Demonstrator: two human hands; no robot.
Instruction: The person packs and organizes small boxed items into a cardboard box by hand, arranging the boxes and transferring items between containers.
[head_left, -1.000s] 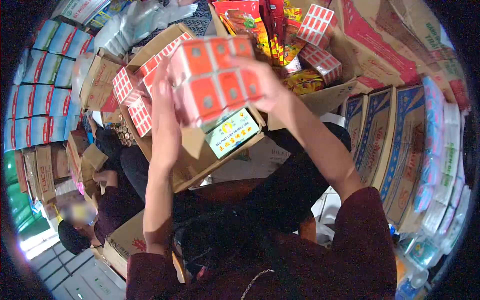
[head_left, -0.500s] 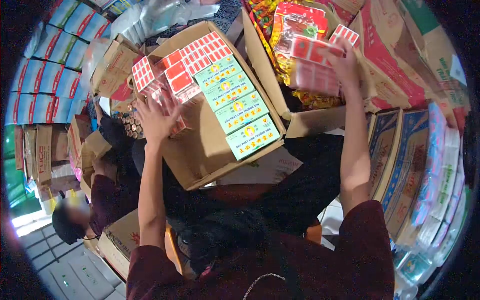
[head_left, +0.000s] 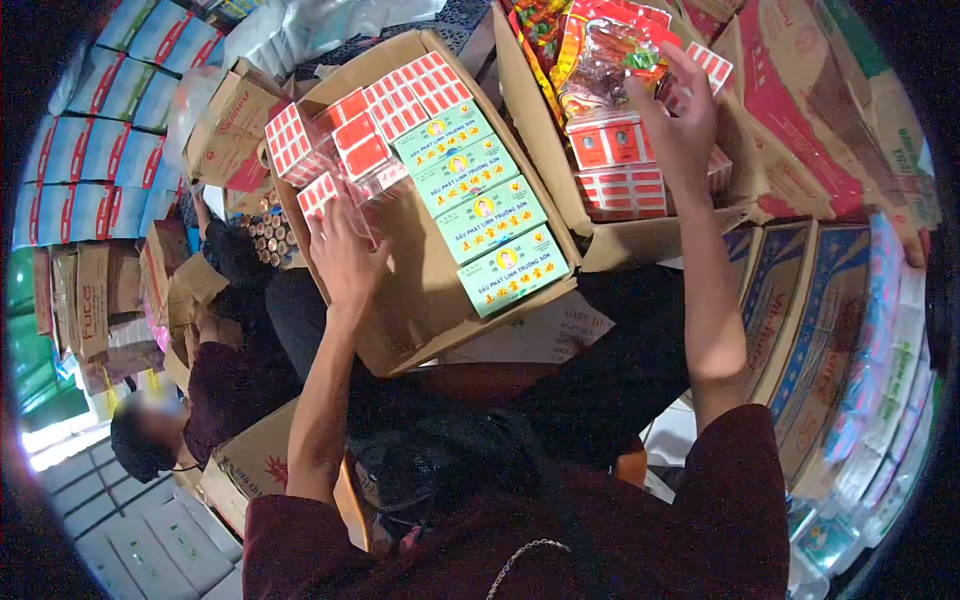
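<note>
1. Viewing through the head camera, I have my left hand (head_left: 347,252) inside the centre box (head_left: 405,315), near its left wall.
2. Left hand state: fingers lie bent over a wrapped pack (head_left: 319,193) with red labels. I cannot tell whether they are closed around it.
3. Right hand state: my right hand (head_left: 680,130) is open, thumb and fingers apart, over the right box (head_left: 640,240). I cannot tell whether it touches the contents.
4. Centre box, right side: four green cartons (head_left: 506,268) form a row along the wall.
5. Centre box, far end: red-and-white packs (head_left: 415,95) sit beside the green cartons. One tilted pack (head_left: 290,142) stands at the left wall, just beyond my left fingers.
6. Right box: a shiny red pouch (head_left: 612,60) lies behind a clear-wrapped red pack (head_left: 610,143). A small-label pack (head_left: 622,190) is on the near side of that red pack.
7. Surroundings: blue boxes (head_left: 92,150) are stacked at far left; tall cartons (head_left: 815,350) stand at right. A co-worker (head_left: 235,385) is at lower left, near the round metallic items (head_left: 268,240).
</note>
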